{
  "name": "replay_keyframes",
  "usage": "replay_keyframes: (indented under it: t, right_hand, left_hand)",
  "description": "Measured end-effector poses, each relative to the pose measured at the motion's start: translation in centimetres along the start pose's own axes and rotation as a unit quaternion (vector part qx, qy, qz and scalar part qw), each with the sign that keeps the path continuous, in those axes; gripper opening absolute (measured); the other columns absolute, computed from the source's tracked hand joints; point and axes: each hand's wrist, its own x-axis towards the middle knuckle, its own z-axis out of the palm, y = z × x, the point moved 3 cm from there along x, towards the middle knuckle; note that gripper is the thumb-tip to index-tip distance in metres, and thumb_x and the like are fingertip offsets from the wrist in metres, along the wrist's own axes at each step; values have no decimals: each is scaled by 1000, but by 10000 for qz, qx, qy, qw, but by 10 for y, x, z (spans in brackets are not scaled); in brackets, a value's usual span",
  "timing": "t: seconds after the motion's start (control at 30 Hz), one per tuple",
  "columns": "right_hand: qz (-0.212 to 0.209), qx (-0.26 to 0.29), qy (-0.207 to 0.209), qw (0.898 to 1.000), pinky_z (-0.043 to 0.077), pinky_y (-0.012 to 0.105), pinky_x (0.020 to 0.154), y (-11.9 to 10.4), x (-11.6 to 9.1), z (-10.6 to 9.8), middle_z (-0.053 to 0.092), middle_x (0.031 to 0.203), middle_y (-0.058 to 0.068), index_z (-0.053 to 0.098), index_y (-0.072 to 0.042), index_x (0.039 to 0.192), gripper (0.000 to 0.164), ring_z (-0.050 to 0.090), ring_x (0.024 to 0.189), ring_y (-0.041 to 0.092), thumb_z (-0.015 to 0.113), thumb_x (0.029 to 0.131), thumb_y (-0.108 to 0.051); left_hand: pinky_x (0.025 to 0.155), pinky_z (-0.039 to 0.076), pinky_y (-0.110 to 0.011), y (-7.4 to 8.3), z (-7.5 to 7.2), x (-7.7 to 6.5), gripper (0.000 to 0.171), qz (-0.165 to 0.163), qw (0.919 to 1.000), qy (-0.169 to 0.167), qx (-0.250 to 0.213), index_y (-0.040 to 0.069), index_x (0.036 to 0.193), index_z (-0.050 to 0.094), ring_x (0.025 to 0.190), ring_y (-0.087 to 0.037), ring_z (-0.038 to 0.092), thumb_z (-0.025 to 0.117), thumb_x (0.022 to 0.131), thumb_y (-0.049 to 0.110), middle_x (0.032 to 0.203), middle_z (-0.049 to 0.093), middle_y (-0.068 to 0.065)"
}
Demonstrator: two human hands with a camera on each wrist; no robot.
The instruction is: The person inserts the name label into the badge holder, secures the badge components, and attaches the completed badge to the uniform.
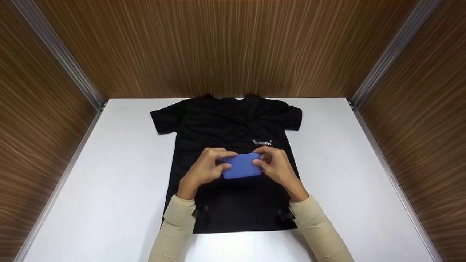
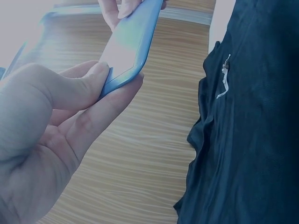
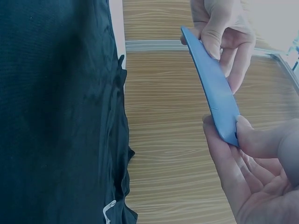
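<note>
A flat blue rectangular object [image 1: 241, 169] with rounded corners is held above a black T-shirt [image 1: 233, 211]; its exact kind is not clear. My left hand [image 1: 204, 168] pinches the left end between thumb and fingers. At the opposite end my right hand [image 1: 279, 168] grips it the same way. The left wrist view shows the blue object [image 2: 135, 46] tilted, with a pale, glossy face. Seen from the right wrist, the blue object [image 3: 216, 88] looks thin. Just beyond my right hand, a small silvery-white mark or strip [image 1: 263, 142] lies on the shirt's chest.
The T-shirt lies spread on a white table [image 1: 120, 174], its collar toward the back and its sleeves out to the sides, with some wrinkles. Wood-grain panels [image 1: 225, 47] stand at the back, left and right, joined by metal corner strips [image 1: 397, 47].
</note>
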Motion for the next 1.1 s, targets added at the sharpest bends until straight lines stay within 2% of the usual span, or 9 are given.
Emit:
replay_keyframes:
  t: [0.37,0.7,0.97,1.1]
  right_hand:
    - [-114,24,-141,9998,52,20,56,1,-3,5,72,77,14,74,1,108,19,66,62,15,77,89,-3]
    - [-73,46,-136,9999,48,18,54,0,-1,5,70,78,19,72,5,110,22,65,61,22,76,89,0]
    - [-136,-16,-163,9998,49,19,54,-1,0,5,70,77,14,74,0,109,18,63,61,15,76,91,-3]
    - [-76,-34,-138,9999,48,18,54,-1,0,6,70,77,16,73,2,108,18,65,62,19,75,90,-1]
  left_hand:
    - [87,60,-40,-1,-1,-6,35,-152,9998,15,84,7,120,77,101,-20,70,75,87,-5,111,77,-11]
    - [88,60,-41,-3,-3,-3,34,-191,9998,-22,-3,6,120,76,104,-22,71,75,87,-5,115,77,-12]
    - [89,60,-41,-3,-4,-2,35,-222,9997,-76,-39,6,121,75,109,-23,71,75,88,-4,120,75,-12]
    - [90,59,-41,-3,-4,-1,35,-275,9996,-74,19,7,121,75,108,-22,70,75,89,-3,121,76,-11]
